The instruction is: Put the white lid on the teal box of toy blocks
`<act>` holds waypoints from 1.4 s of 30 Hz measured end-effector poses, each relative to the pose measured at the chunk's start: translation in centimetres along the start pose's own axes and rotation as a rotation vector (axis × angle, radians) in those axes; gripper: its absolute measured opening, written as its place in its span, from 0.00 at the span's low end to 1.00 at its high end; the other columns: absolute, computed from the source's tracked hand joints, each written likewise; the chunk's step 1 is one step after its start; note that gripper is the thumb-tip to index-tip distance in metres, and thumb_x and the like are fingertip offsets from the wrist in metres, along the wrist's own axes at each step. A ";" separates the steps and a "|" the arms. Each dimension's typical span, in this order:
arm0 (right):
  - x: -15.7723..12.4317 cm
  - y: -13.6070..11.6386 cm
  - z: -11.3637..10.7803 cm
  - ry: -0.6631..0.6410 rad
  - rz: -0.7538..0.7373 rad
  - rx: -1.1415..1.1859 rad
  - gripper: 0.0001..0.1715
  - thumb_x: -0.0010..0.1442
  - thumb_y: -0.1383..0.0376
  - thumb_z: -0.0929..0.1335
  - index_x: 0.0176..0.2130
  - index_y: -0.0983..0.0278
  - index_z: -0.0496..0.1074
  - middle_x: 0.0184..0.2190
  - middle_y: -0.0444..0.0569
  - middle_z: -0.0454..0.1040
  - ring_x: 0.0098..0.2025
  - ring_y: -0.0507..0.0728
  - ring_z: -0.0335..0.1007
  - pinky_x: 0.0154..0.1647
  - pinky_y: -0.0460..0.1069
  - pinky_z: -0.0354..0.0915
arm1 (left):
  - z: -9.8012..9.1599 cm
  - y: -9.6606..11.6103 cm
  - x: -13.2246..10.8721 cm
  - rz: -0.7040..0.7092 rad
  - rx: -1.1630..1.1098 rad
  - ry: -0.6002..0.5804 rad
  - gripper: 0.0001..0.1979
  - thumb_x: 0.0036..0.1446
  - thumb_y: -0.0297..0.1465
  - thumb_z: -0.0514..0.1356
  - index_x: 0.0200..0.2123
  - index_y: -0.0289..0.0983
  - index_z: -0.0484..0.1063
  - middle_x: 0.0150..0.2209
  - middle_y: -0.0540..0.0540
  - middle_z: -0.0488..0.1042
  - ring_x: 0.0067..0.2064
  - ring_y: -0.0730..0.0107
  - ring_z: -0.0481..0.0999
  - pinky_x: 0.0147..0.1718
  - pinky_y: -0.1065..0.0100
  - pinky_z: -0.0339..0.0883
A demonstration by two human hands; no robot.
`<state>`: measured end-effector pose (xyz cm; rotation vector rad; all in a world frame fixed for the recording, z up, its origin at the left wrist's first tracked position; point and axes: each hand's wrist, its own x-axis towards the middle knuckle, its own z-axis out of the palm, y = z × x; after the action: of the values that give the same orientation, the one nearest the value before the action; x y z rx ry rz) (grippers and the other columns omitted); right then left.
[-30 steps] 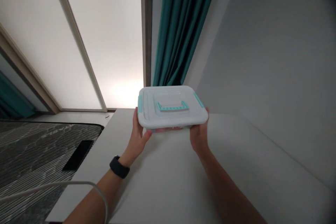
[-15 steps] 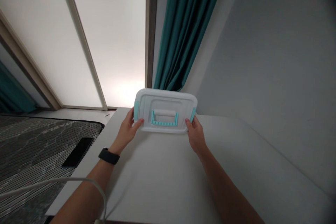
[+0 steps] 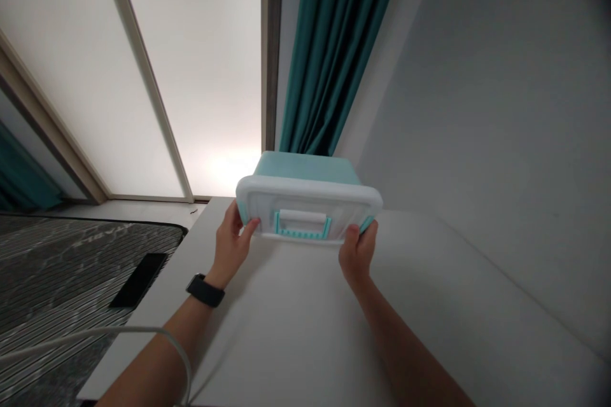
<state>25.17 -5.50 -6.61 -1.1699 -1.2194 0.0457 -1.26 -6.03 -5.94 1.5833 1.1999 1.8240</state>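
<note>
Two bare hands share one plastic box (image 3: pixel 308 194), and we show them at the moment of holding it up in front of the person, tilted so that its white lid (image 3: pixel 305 189) and teal-and-white handle (image 3: pixel 301 226) face the camera while its teal base (image 3: pixel 305 168) shows beyond the lid's upper rim. The box lies over the far edge of the white table (image 3: pixel 296 337); we cannot tell whether it touches the table. The left hand (image 3: pixel 230 248) is partly open, with its fingers curved around the box's left end and its thumb against the front near the handle, and it has firm hold of the box. The right hand (image 3: pixel 357 253) likewise cups the right end, its fingers bent up over the lower corner. A black watch (image 3: pixel 205 290) circles the left wrist. Left of the table lies a striped grey mattress (image 3: pixel 57 267) bearing a black phone (image 3: pixel 138 280), with a white cable (image 3: pixel 109 332) crossing in front of it. Beyond the table hang a teal curtain (image 3: pixel 334 57) and a bright frosted panel (image 3: pixel 200 76), and to the right of the table rises a grey wall (image 3: pixel 487 127).
</note>
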 end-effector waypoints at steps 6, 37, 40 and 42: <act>-0.3 0.3 0.1 -0.027 0.003 -0.016 0.23 0.66 0.48 0.61 0.48 0.63 0.68 0.35 0.50 0.72 0.36 0.60 0.68 0.38 0.53 0.64 | 0.0 0.8 -0.5 -0.060 0.082 -0.021 0.26 0.65 0.46 0.59 0.59 0.38 0.69 0.49 0.42 0.77 0.47 0.58 0.77 0.45 0.62 0.71; 1.9 3.9 1.5 -0.267 0.409 0.177 0.32 0.66 0.42 0.59 0.39 0.63 0.77 0.36 0.53 0.81 0.41 0.62 0.75 0.46 0.57 0.70 | -0.3 -1.1 1.6 -0.354 -0.004 0.011 0.25 0.63 0.53 0.54 0.30 0.37 0.71 0.28 0.49 0.73 0.33 0.65 0.71 0.31 0.67 0.63; 1.9 4.7 1.8 -0.271 0.402 0.315 0.28 0.66 0.44 0.62 0.46 0.62 0.77 0.43 0.52 0.81 0.45 0.61 0.75 0.48 0.56 0.71 | -0.3 -1.9 1.9 -0.399 -0.099 -0.005 0.26 0.61 0.55 0.56 0.36 0.37 0.73 0.32 0.46 0.77 0.34 0.64 0.73 0.32 0.66 0.67; 1.9 4.8 2.0 -0.303 0.394 0.384 0.28 0.65 0.46 0.63 0.52 0.61 0.75 0.47 0.52 0.80 0.48 0.60 0.75 0.50 0.57 0.72 | -0.2 -2.5 2.0 -0.431 -0.148 -0.015 0.27 0.59 0.56 0.56 0.36 0.36 0.74 0.33 0.44 0.78 0.33 0.64 0.75 0.32 0.65 0.69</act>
<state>27.07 -0.86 -8.93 -1.0674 -1.1566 0.7444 -2.49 -3.23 -6.88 1.1467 1.2517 1.5757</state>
